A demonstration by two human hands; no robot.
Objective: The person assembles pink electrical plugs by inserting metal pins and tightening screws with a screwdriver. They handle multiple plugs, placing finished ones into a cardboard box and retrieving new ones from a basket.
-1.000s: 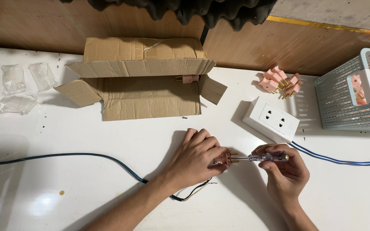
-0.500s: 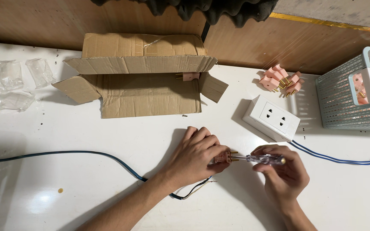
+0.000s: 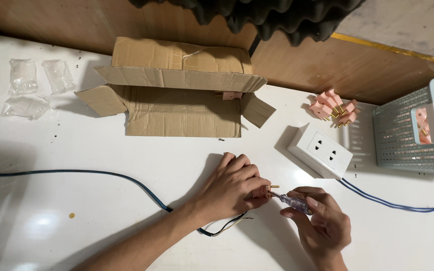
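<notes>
Left hand (image 3: pixel 229 188) grip closed on a pink plug (image 3: pixel 262 191), brass pins pointing right, low over the white table (image 3: pixel 101 211). Right hand (image 3: pixel 322 223) grip pinching a clear-handled screwdriver (image 3: pixel 292 201), tip touching the plug. Blue cable (image 3: pixel 126 179) running left from under the left wrist. White socket box (image 3: pixel 320 150) near, behind the hands; open cardboard box (image 3: pixel 182 95) farther back.

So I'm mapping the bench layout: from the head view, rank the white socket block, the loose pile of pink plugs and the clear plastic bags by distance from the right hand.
1. White socket block: just above the right hand, beside it.
2. Pile of pink plugs: farther back, near the wooden wall.
3. Clear plastic bags: far left corner of the table.
</notes>
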